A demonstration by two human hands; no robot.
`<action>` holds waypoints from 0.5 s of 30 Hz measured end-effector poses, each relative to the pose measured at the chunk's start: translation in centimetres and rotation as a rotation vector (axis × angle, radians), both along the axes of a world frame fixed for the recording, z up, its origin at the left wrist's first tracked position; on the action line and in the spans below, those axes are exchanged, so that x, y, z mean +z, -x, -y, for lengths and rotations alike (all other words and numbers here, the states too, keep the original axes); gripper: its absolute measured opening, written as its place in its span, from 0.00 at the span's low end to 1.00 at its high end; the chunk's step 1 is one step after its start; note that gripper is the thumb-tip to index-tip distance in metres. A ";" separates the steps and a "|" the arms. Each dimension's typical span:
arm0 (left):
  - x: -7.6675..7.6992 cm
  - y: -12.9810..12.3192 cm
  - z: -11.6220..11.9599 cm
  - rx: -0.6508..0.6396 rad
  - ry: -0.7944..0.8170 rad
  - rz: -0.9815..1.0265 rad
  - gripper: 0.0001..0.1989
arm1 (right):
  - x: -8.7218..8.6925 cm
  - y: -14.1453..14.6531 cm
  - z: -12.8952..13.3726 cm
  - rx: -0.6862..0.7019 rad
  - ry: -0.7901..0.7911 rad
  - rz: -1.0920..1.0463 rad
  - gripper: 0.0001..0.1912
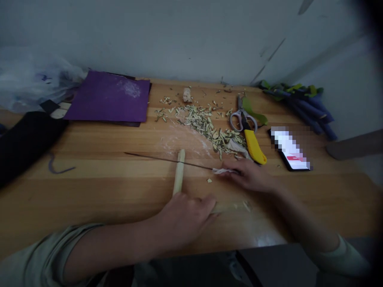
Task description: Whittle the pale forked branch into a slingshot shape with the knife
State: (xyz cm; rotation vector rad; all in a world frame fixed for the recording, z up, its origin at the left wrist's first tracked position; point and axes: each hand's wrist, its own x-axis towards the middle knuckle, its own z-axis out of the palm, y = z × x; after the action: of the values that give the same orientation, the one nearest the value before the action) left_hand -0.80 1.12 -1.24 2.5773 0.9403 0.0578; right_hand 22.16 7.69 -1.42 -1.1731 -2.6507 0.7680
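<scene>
My left hand (188, 213) is closed around the lower end of a pale peeled stick (178, 173), which points away from me over the wooden table (104, 195). My right hand (247, 174) grips the wrapped end of a long thin dark rod or file (158, 158). The rod lies across the stick near its far tip and reaches out to the left. A whitish wrapping (222, 171) shows at my right fingers. Beside my left hand is a clear, see-through strip or tube (231, 206). A small pale chip (209, 180) lies between my hands.
Green-white shavings (199, 119) spread behind the stick. Scissors (239, 115) and a yellow-handled cutter (254, 146) lie right of them, then a phone (291, 153) and bundled stems (305, 105). Purple sheets (110, 97), a plastic bag (32, 77) and dark cloth (28, 139) are left.
</scene>
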 end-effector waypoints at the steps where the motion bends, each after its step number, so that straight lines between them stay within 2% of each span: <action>1: 0.1 -0.1 0.0 0.022 0.026 0.006 0.13 | -0.2 0.4 0.2 -0.013 -0.017 0.004 0.09; 7: 1.0 -0.3 -0.3 0.072 0.140 0.015 0.16 | -1.3 1.2 0.5 -0.071 -0.148 0.029 0.09; 12: 1.6 -0.6 0.2 -0.074 0.220 0.012 0.10 | -1.5 1.5 0.6 -0.031 -0.279 0.079 0.11; 15: 1.4 -1.0 0.7 -0.120 0.225 -0.029 0.11 | -1.4 2.4 1.4 -0.002 -0.301 0.110 0.12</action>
State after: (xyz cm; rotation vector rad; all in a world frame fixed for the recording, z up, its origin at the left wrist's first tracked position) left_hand 0.17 0.47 0.20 2.4249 0.7532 -0.1131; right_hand 19.71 6.25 -2.85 -1.1640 -2.7268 0.2946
